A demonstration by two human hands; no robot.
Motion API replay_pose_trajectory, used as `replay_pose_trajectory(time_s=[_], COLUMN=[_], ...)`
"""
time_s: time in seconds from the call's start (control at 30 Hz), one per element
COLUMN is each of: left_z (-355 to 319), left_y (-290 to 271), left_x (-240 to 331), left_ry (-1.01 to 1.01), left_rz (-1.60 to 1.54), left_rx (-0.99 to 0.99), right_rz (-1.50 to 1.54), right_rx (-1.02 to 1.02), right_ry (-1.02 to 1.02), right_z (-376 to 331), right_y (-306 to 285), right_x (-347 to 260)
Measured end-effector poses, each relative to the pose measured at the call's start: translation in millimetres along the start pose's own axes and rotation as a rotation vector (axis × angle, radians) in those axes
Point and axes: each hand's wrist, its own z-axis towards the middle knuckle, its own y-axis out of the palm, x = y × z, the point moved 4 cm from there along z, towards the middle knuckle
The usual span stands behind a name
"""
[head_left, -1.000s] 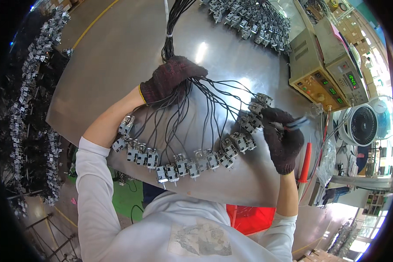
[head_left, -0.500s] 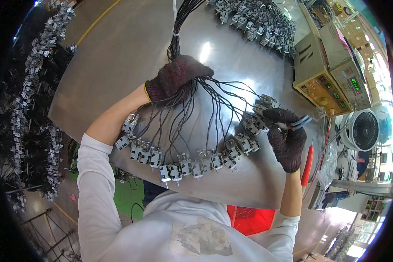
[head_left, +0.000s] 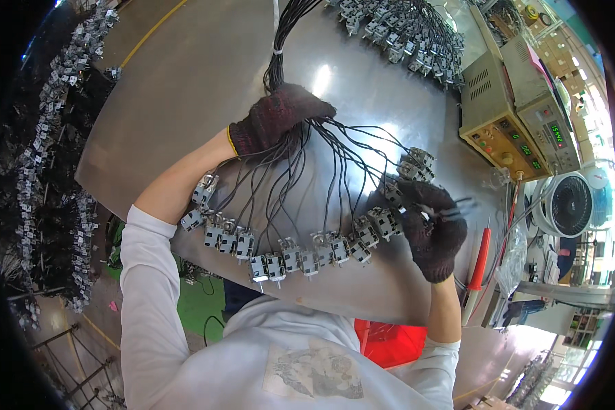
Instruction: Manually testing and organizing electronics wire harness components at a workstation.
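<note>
My left hand [head_left: 280, 119], in a dark knitted glove, is closed round a bundle of thin black cables [head_left: 275, 72] above the metal table. From under it the cables fan out toward me. Their ends carry small silver-and-black motor-like units [head_left: 290, 256], laid out in an arc along the near part of the table. At the arc's right end, my right hand [head_left: 434, 232], gloved alike, is closed on a small tool with two grey-blue prongs [head_left: 461, 208] sticking out, blurred by motion. Its fingers are at one unit [head_left: 393, 195]; whether they grip it is hidden.
A heap of similar units [head_left: 403, 34] lies at the table's far side. Two bench instruments [head_left: 506, 147] with green digits stand at the right, near a white fan [head_left: 570, 205] and a red-handled probe [head_left: 480, 260]. Racks hung with units [head_left: 48, 137] fill the left; a red bin [head_left: 393, 342] is below.
My right hand has moved left and slightly toward me, onto the units at the arc's right side. One instrument's digits have changed. The left hand has hardly moved.
</note>
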Motion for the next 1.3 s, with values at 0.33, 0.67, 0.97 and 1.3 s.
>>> replay_pose_trajectory(time_s=[0.33,0.67,0.97,1.3], left_z=[2,-3,-6,-9], left_y=[-6,4,8,9], left_x=[22,36,32,37], left_ry=[-0.090,-0.133,-0.035,-0.121], left_rz=[0.209,0.247,0.321,0.325], left_rx=[-0.069,-0.023,0.079,-0.046], right_rz=[-0.028,-0.106,0.042,0.091], right_rx=[-0.057,-0.115,0.112,0.147], right_ry=[0.043,0.114,0.041,0.136], right_z=[12,20,-20,-18], right_y=[-4,-24,-33,-33], right_x=[13,22,-2,15])
